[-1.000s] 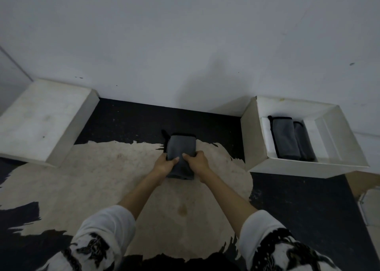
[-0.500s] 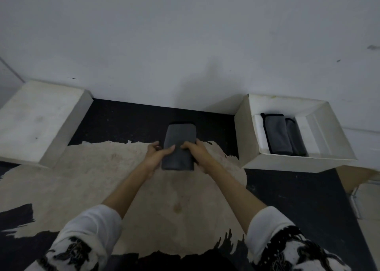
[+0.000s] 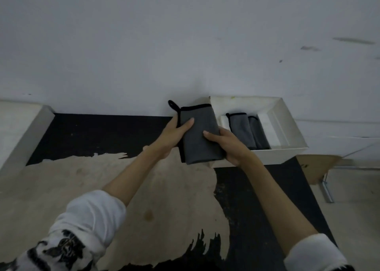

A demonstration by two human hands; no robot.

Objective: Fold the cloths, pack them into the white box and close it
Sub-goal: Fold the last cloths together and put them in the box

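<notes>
A folded grey cloth with black trim and a black loop at its far left corner is held in the air between both hands, just left of the white box. My left hand grips its left edge, thumb on top. My right hand grips its right edge, thumb on top as well. The open white box stands at the right against the wall. Two folded grey cloths lie side by side inside it.
A white box lid lies at the far left by the wall. The black tabletop has a large worn beige patch in the middle. A brown cardboard piece and a metal leg show beyond the table's right edge.
Both hands have lifted the folded cloth off the table and carried it up and to the right, to the box's left wall. The view has shifted right.
</notes>
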